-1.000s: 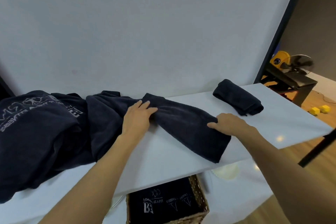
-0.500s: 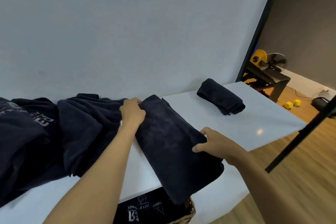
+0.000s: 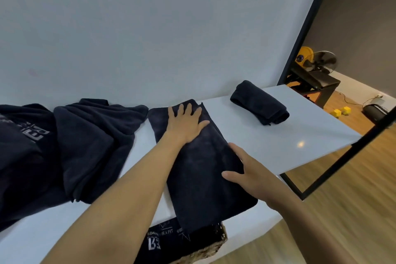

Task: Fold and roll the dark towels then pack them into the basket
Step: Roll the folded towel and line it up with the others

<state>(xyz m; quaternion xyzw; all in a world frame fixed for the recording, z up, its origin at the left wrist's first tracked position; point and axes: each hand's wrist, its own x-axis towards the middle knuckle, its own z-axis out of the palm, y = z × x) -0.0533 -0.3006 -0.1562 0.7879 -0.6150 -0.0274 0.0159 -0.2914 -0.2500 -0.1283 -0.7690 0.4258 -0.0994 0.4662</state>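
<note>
Dark towels (image 3: 64,146) lie heaped at the left of the white tabletop (image 3: 300,126). A folded towel (image 3: 203,178) in the middle overhangs the near edge above the basket (image 3: 210,251), and a rolled towel (image 3: 260,103) lies far right. The left hand (image 3: 186,124) presses the folded towel with its fingers spread, while the right hand (image 3: 246,173) rests along its right edge, fingers straight.

Pale grey wall (image 3: 150,28), white table (image 3: 300,126), wooden floor (image 3: 353,210), black fan (image 3: 325,62) at right
</note>
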